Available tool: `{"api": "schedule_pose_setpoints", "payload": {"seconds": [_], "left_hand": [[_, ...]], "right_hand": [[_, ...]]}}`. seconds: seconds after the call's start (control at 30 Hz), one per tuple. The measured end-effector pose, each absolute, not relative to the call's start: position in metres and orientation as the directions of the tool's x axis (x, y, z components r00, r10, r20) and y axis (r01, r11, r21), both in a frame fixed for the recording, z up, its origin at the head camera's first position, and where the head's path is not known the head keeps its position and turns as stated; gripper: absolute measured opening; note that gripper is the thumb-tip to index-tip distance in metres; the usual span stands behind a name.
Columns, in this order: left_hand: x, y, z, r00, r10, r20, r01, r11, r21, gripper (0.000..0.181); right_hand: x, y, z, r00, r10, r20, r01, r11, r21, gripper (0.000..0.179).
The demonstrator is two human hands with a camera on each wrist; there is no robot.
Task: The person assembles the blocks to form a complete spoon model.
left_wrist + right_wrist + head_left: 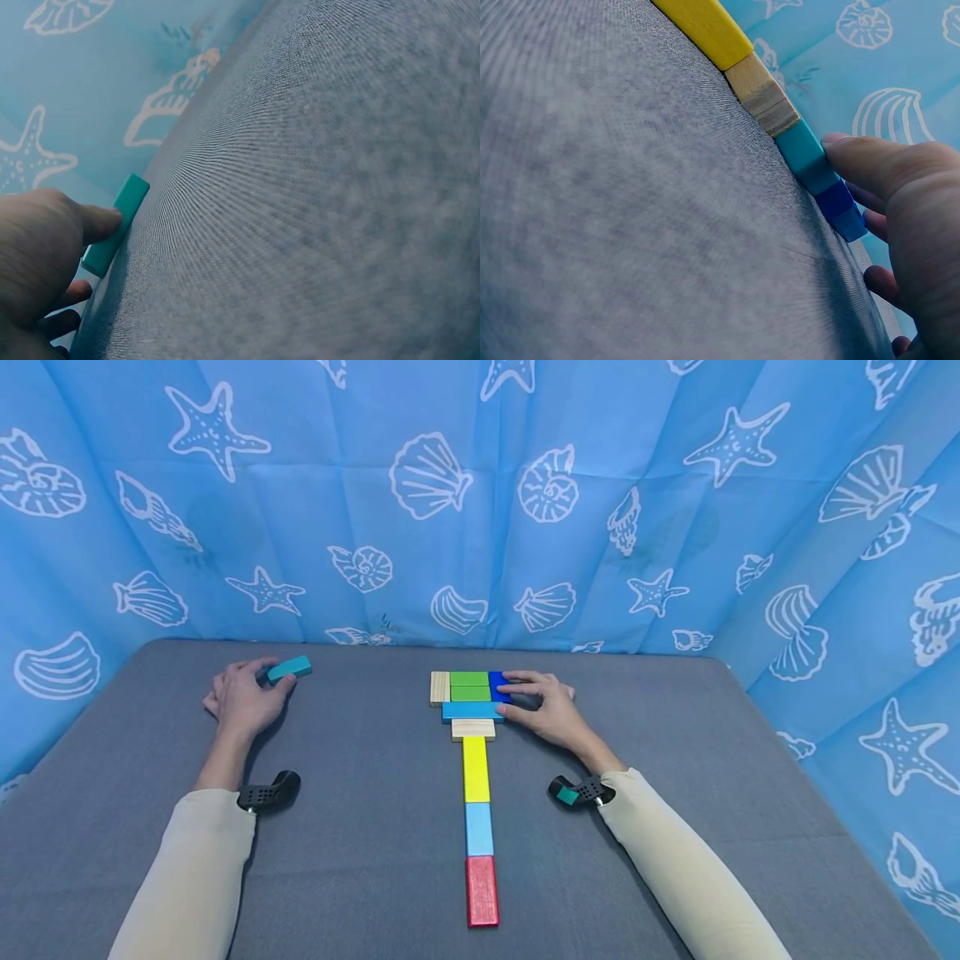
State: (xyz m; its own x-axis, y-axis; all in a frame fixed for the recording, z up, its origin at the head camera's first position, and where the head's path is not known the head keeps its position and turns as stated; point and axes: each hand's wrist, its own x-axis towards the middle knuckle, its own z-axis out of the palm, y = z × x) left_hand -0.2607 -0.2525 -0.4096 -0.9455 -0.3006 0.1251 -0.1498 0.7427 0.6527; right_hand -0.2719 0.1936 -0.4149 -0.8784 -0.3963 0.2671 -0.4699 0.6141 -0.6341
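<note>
My left hand (251,693) pinches a teal block (289,670) between thumb and fingers at the table's far left. The left wrist view shows the thumb on the long side of that teal block (116,226). My right hand (546,706) reaches over the right end of the laid-out blocks. Its fingers touch a dark blue block (497,686), and its thumb rests at the end of a blue block (468,712). Two green blocks (469,678) and an upright-set wooden block (440,688) lie left of the dark blue one. Another wooden block (473,729) lies below.
A line of blocks runs toward me: yellow (476,768), light blue (479,829) and red (482,891). They lie on a grey cloth-covered table (360,827). A blue shell-print curtain (322,493) hangs behind the far edge and along the right side.
</note>
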Motion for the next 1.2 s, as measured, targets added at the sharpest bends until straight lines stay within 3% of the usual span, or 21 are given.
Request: {"api": "schedule_pose_setpoints", "payload": {"seconds": [1.2], "left_hand": [[-0.2598,-0.2508,-0.4085,-0.938,-0.295,0.180,-0.106,0.742,0.662,0.046]], "right_hand": [[-0.2718,0.1927,-0.4155,-0.891,-0.379,0.250,-0.446,0.628,-0.638,0.040]]}}
